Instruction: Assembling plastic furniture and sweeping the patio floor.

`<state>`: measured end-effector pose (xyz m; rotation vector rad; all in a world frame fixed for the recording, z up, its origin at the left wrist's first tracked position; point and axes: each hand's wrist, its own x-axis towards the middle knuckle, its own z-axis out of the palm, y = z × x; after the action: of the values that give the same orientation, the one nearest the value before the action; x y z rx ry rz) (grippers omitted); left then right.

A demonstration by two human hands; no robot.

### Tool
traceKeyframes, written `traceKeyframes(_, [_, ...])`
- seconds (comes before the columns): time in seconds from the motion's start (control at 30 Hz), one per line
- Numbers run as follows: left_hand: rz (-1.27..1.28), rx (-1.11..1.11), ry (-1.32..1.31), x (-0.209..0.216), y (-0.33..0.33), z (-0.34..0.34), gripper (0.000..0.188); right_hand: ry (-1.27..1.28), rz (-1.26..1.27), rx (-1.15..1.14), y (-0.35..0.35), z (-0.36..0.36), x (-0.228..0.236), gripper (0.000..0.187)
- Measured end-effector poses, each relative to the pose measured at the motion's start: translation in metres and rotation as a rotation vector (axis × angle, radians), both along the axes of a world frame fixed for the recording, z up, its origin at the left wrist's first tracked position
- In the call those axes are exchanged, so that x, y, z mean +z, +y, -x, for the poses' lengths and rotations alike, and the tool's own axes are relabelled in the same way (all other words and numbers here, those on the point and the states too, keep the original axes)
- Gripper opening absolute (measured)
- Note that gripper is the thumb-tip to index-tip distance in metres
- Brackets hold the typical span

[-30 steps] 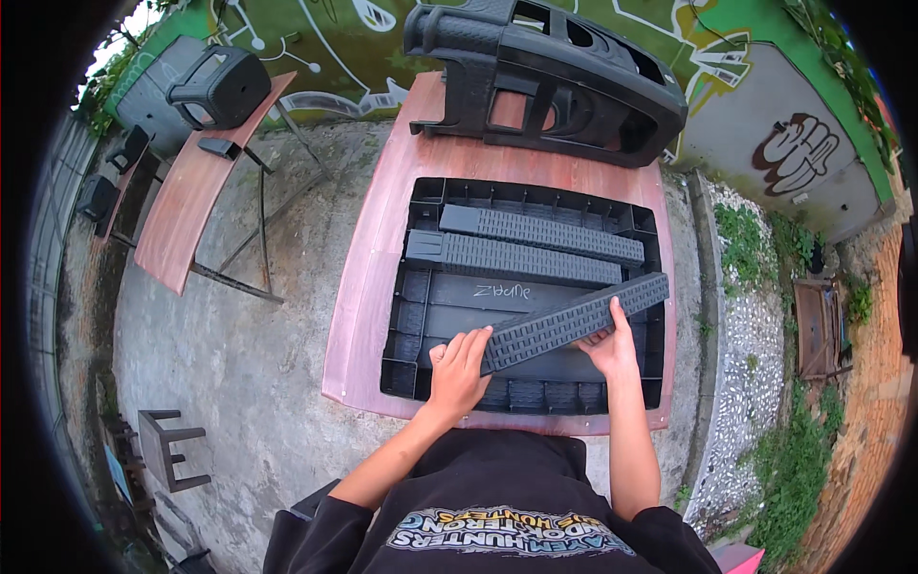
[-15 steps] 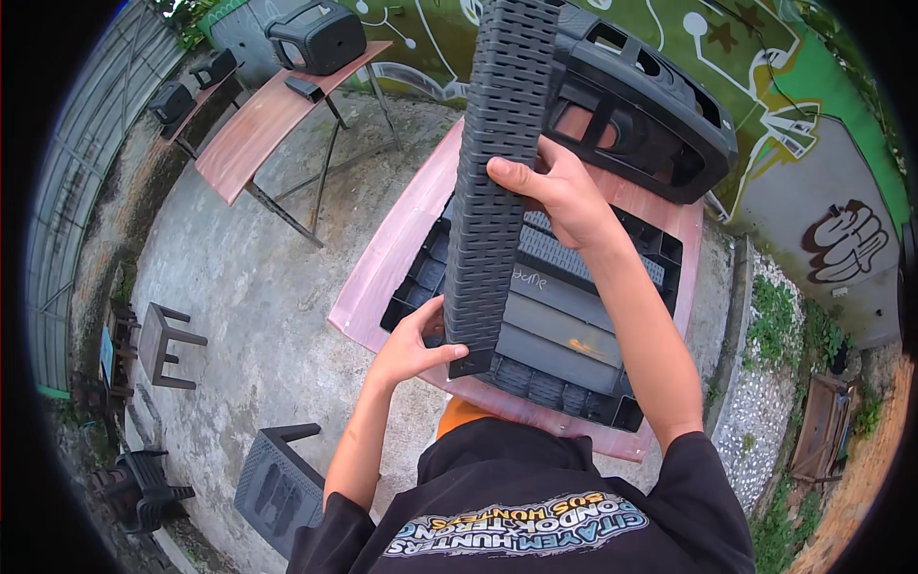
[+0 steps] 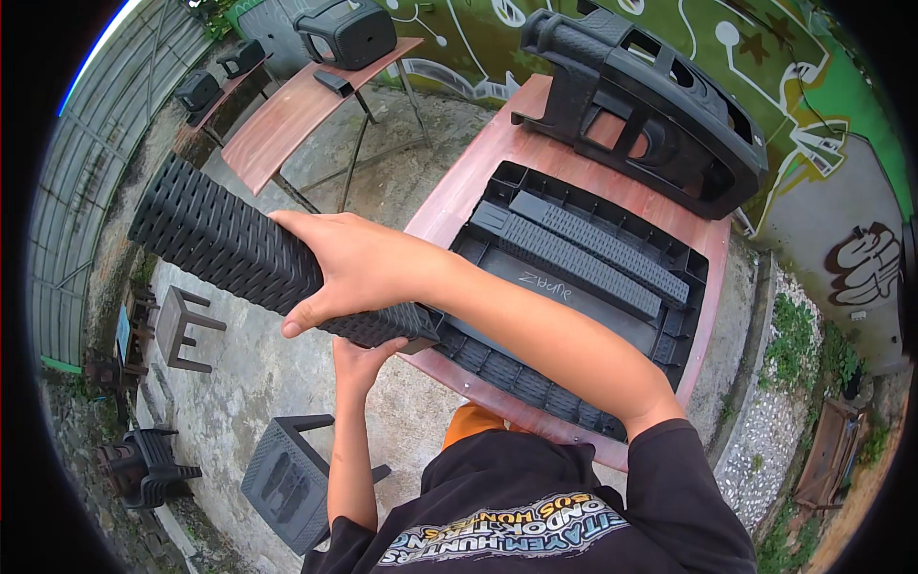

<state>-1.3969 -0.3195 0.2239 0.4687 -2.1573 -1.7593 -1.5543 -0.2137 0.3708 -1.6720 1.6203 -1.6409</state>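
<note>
A dark grey plastic table leg [image 3: 215, 230] with a woven pattern slants across to the left, held in both my hands off the table's left side. My right hand [image 3: 349, 258] wraps over its middle, thumb on the near side. Closer to me, my left hand [image 3: 363, 359] grips its lower right end from below, its fingers partly hidden. An upturned dark tabletop [image 3: 478, 368] with a ribbed rim lies on the pink-brown work table [image 3: 440, 215]. Two more woven-pattern legs [image 3: 574, 258] rest side by side inside it.
A black plastic chair [image 3: 660, 124] lies tipped at the work table's far end. Far left, another wooden-topped table [image 3: 287, 124] bears a dark plastic stool [image 3: 346, 36]. On the concrete floor at left stand a small stool [image 3: 182, 330], a grey plastic table [image 3: 282, 478] and stacked chairs [image 3: 148, 469].
The leg has swung from upright over the tabletop to slanting left, beyond the table's edge. My right hand moved left with it, uncovering the tabletop and the legs inside.
</note>
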Motion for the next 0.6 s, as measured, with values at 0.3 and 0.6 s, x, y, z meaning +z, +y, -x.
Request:
traceKeyframes(0.3, [0.057,0.22,-0.012,-0.033,0.01,0.012,0.047,0.051,-0.088,0.054,-0.033,0.006,-0.033,0.075])
traceKeyframes(0.6, [0.192,0.265,-0.081,-0.036,0.023,0.021,0.047,-0.027,-0.1,0.256,-0.031,0.028,-0.036,0.068])
